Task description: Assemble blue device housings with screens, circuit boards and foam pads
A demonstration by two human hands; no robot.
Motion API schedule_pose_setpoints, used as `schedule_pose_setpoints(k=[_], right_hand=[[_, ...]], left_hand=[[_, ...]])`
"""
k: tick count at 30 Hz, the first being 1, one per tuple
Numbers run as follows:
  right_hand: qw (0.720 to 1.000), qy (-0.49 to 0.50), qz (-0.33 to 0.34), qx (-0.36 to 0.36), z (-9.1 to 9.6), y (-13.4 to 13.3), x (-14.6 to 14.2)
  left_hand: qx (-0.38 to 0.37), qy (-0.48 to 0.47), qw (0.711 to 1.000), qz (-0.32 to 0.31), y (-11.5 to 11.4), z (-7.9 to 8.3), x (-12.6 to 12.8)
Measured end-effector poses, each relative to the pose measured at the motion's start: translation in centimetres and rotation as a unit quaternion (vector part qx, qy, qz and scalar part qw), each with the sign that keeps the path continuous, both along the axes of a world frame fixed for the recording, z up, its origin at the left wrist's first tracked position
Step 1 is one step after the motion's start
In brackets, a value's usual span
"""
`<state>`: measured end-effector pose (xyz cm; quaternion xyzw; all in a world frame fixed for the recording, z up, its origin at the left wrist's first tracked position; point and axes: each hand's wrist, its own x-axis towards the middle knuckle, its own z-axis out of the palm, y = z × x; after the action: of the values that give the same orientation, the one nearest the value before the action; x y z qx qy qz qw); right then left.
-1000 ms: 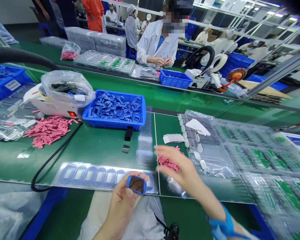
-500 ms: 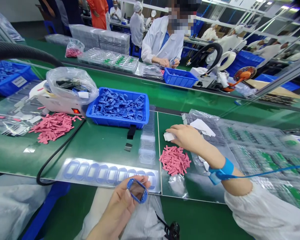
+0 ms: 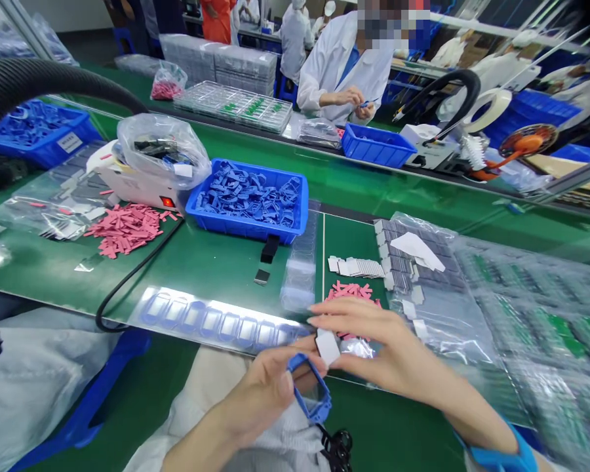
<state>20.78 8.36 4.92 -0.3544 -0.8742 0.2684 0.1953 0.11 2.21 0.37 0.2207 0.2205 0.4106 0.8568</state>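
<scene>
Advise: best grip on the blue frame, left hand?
Grip the blue frame by its rim, coming from the near side, as the left hand does: it is a narrow rectangular ring, so holding the rim leaves the window uncovered.

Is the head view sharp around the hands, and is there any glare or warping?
Head view: the left hand, blue frame, right hand and white pad look fairly sharp; the clear blister trays at right are blurred; glare whitens the clear tray at the belt's edge; the wide lens bends the green conveyor belt.
</scene>
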Motion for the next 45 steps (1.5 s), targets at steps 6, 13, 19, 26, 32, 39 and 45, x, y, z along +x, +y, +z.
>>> schedule_pose_setpoints(k=[6,13,19,26,32,39,45], right_hand=[[1.0,0.026,0.0,0.008,0.4,-2.5,-1.8],[1.0,0.013,-0.023,0.013,0.7,-3.5,-2.5],[0.999,0.035,-0.013,-0.031,0.5,-4.0,-2.3],[0.994,0.08,-0.018,-0.069,-0.2,-4.8,-1.1],[0.988,0.107,-0.114,0.013,-1.5,-6.7,-0.5],[0.944,0.09,-0.233,0.216,-3.6,-10.1,-0.4],[0.909,-0.022,-0.278,0.309,-8.9,-9.8,3.0]], left_hand=[[-0.004,-0.023,1.0,0.011,-0.8,0.1,0.2],[-0.011,0.013,1.0,0.024,-1.2,-0.4,0.1],[0.017,0.035,0.999,-0.031,-1.4,-0.3,-0.1],[0.028,0.036,0.997,-0.069,-1.7,-0.7,0.4],[-0.005,0.007,0.998,-0.056,-2.2,-1.2,1.4],[-0.033,0.01,0.998,-0.053,-2.4,-2.3,1.9],[-0.085,-0.005,0.996,-0.02,-2.5,-4.0,0.6]])
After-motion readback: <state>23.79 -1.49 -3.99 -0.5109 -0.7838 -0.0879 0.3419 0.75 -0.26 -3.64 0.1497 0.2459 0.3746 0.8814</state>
